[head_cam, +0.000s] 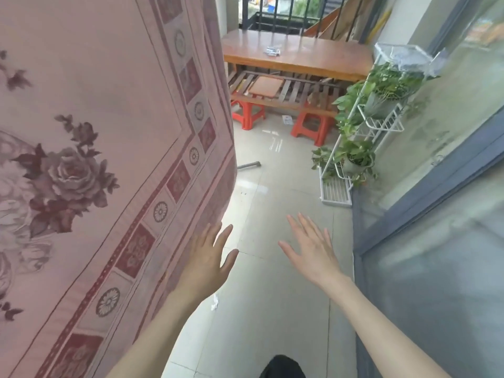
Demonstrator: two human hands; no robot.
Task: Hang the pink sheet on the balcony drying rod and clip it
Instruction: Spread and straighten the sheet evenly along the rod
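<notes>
Both arms reach forward, fingers spread, holding nothing. The left hand (208, 259) seems to brush the hanging pink sheet (90, 148); the right hand (313, 248) hovers apart.

Pink sheet (95, 159) beside flat hands (207, 257)

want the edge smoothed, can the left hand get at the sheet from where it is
Probably yes. The left hand is open, fingers straight, right at the sheet's hanging edge, with nothing between them. Whether it already touches the cloth I cannot tell.
</notes>
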